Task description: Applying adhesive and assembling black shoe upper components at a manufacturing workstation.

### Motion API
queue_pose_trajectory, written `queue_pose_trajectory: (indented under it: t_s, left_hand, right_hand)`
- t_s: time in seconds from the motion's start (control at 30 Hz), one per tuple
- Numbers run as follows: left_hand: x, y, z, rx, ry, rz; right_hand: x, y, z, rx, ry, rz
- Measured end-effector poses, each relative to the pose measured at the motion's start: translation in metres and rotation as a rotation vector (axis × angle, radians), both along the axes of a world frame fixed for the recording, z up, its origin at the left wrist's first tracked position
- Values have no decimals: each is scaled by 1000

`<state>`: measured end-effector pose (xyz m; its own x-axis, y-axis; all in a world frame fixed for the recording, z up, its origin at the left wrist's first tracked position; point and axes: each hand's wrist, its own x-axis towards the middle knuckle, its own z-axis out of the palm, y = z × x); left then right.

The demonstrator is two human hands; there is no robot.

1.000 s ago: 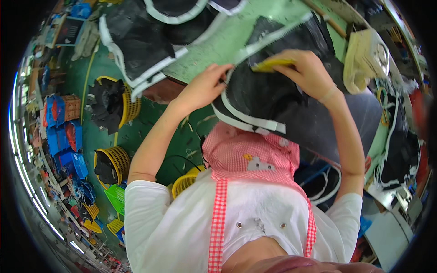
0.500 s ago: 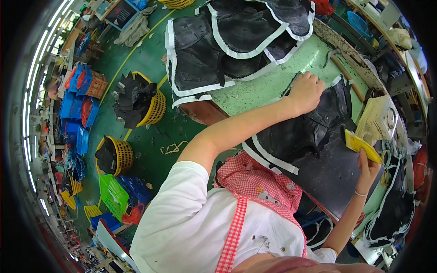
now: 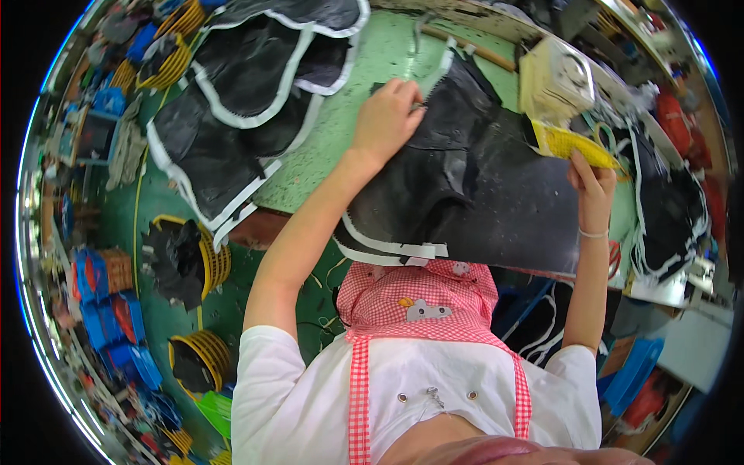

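A black leather-like panel (image 3: 422, 182) with white edging strips lies in front of me, its lower edge hanging near my apron. My left hand (image 3: 391, 116) is closed at the panel's upper left edge, fingers bent together over the material; the fingertips are partly hidden. In my right hand (image 3: 593, 178) is a flat yellow textured tool (image 3: 570, 144) with a dark end, pinched between thumb and fingers. That tool is above the right end of a smooth dark board (image 3: 527, 209), on which part of the panel rests.
More black panels with white edging (image 3: 248, 70) are layered on the green table (image 3: 333, 132) at the left. A yellowish block-shaped container (image 3: 554, 81) and a wooden rod (image 3: 473, 50) lie at the back. Yellow baskets (image 3: 215, 260) of black pieces stand on the floor.
The view has turned, so the table things sit further left and my apron is more central. My left hand remains at the panel's edge, and my right hand still holds the yellow tool.
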<state>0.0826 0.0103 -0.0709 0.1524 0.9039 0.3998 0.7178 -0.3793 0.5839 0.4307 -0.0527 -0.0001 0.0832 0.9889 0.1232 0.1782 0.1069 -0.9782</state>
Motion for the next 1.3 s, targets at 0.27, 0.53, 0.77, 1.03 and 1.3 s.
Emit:
queue_pose_trajectory:
  t_s: [0.27, 0.53, 0.77, 1.03, 1.3]
  left_hand:
    - [7, -8, 33, -73, -172, -54]
    - [-219, -16, 178, 521, -40, 610]
    - [-346, 29, 141, 107, 647, 680]
    - [-148, 80, 134, 215, 284, 39]
    - [69, 112, 106, -184, 185, -249]
  right_hand:
    - [21, -12, -18, -92, 231, 3]
    - [71, -44, -15, -173, 127, -233]
    - [81, 1, -21, 73, -164, -252]
    - [52, 70, -36, 97, -570, -200]
    - [124, 153, -73, -241, -475, -467]
